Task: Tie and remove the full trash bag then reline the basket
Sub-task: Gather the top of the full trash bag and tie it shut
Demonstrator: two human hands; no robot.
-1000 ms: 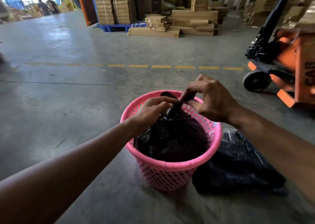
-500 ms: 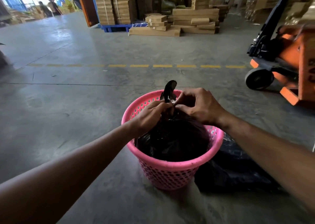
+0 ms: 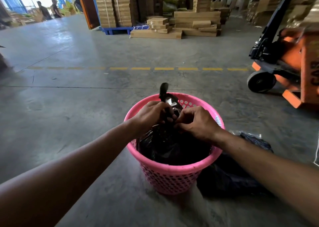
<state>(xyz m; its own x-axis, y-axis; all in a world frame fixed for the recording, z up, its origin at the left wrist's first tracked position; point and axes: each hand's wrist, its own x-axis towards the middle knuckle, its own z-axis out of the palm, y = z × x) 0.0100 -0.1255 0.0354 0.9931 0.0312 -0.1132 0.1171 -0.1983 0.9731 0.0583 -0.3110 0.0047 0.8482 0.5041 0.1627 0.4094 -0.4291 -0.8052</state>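
A pink perforated basket (image 3: pixel 172 176) stands on the concrete floor in front of me. Inside it sits a full black trash bag (image 3: pixel 172 147) with its neck gathered at the top. My left hand (image 3: pixel 150 114) is closed around the twisted neck, and a black tail of plastic sticks up above it. My right hand (image 3: pixel 198 123) pinches the bag's plastic right beside the left one, fingers bent over the knot area. Something pale shows through the bag's mouth behind my fingers. A second black bag (image 3: pixel 231 175) lies flat on the floor against the basket's right side.
An orange pallet jack (image 3: pixel 290 66) with a black wheel stands at the right. Stacked cardboard boxes (image 3: pixel 174 26) and a blue pallet (image 3: pixel 115 30) fill the back. A yellow dashed line (image 3: pixel 164 68) crosses the floor. People (image 3: pixel 50 11) walk at the far left.
Both hands have drawn together over the bag's neck. My right hand came down from above the rim, and a tail of the bag now stands up behind my left hand.
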